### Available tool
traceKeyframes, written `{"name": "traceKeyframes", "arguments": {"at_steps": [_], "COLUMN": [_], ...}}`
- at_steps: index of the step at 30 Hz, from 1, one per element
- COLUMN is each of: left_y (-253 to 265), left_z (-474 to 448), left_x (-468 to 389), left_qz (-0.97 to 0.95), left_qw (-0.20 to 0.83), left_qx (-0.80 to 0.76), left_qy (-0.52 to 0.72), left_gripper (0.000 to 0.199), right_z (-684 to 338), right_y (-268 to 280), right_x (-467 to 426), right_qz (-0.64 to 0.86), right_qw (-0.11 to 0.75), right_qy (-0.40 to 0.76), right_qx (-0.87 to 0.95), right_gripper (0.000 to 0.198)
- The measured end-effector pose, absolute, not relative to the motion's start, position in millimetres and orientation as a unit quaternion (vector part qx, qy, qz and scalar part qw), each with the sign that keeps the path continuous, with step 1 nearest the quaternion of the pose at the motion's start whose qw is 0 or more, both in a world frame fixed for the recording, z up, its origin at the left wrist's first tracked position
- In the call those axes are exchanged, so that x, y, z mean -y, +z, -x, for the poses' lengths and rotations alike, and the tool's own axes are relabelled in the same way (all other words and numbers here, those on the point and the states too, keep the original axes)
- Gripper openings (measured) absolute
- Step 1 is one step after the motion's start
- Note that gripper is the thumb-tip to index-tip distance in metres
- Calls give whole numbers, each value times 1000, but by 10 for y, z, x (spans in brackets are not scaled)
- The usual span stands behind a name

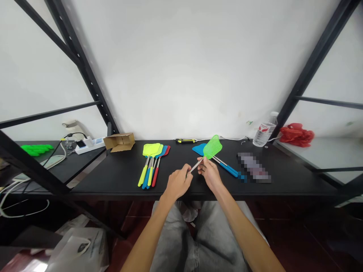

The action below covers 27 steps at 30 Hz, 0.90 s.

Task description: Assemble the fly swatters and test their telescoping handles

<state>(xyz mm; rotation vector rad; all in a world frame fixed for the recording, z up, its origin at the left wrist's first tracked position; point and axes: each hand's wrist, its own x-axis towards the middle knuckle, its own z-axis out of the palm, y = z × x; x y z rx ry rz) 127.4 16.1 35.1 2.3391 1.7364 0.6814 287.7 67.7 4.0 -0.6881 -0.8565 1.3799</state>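
Note:
A green fly swatter [212,147] is held at a slant above the black table, its mesh head up and to the right. My left hand [179,182] is closed around the lower end of its metal rod, where the handle is hidden by the fingers. Just under the mesh head, my right hand [209,172] pinches the rod with its fingertips. Behind the right hand, blue fly swatters [229,169] lie on the table. To the left, several yellow, blue and red fly swatters [152,150] lie in a fanned pile, handles towards me.
An open cardboard box [119,142] stands at the back left. A yellow-black utility knife [185,141] lies by the wall. On the right are a water bottle [264,130], a blurred-out object [253,166] and a red plastic bag [296,135]. A power strip [90,146] lies at left.

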Motion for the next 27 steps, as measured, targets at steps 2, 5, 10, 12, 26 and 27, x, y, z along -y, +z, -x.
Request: {"name": "traceKeyframes", "arguments": {"at_steps": [2, 5, 10, 12, 26, 27], "left_y": [363, 362, 370, 384, 692, 715], "left_z": [-1340, -1426, -1357, -1269, -913, -934], "left_x": [-191, -227, -160, -81, -208, -235], "left_qz": [-792, -807, -810, -808, -790, -789], "left_qw": [85, 111, 145, 140, -17, -18], "left_qx": [-562, -541, -528, -537, -604, -605], "left_qy": [222, 208, 209, 198, 103, 104], "left_gripper": [29, 39, 43, 43, 43, 42], "right_z": [-2862, -2856, -2903, -2922, -3226, -3245], "right_y": [45, 44, 53, 63, 390, 399], "right_x": [-681, -690, -735, -756, -960, -975], "right_qz": [302, 299, 310, 320, 291, 294], "right_qw": [649, 676, 690, 688, 752, 756], "right_qy": [601, 593, 577, 572, 536, 529], "right_qx": [355, 319, 307, 311, 250, 250], "right_gripper": [36, 34, 34, 34, 36, 35]}}
